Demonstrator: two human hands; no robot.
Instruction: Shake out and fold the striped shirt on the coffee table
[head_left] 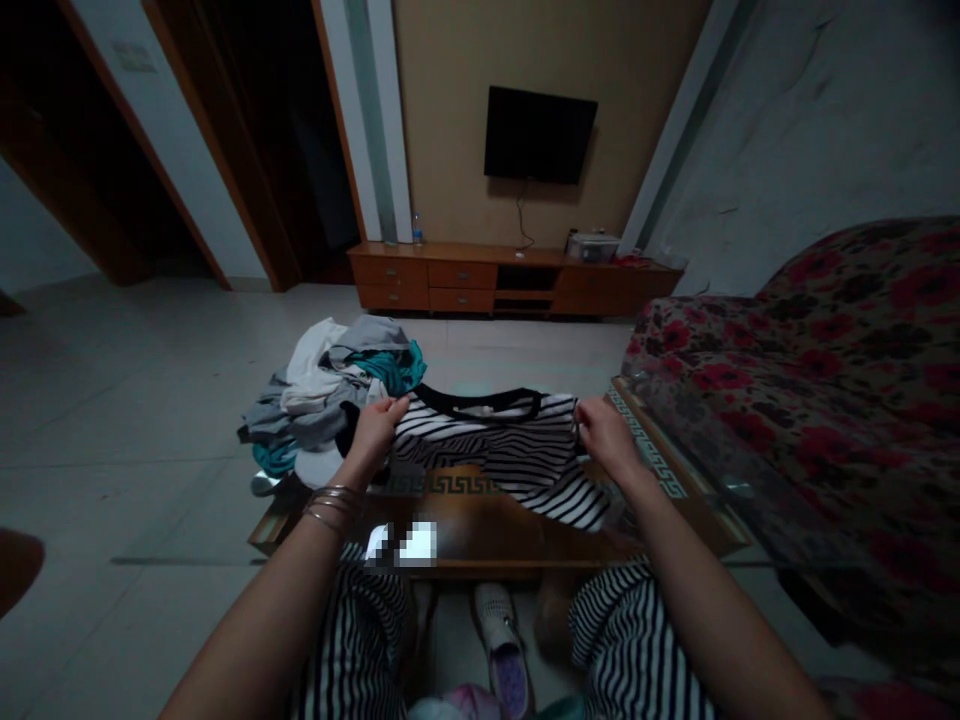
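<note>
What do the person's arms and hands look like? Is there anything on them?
Both arms are bare, with no sleeves or gloves. The left hand has several thin metal bangles stacked at its wrist. The right hand and its wrist wear nothing.

A home living room: wall television (540, 134), floral sofa (810, 340) (low wooden cabinet (465, 275) beneath)

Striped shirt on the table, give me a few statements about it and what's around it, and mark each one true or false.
1. Both hands grip the striped shirt: left hand, right hand. True.
2. The shirt has a red collar. False; it is black.
3. The clothes pile lies by the left hand. True.
4. The television stands on the cabinet. False; it hangs on the wall above.
5. Bangles are on the right wrist. False; the left.
</note>
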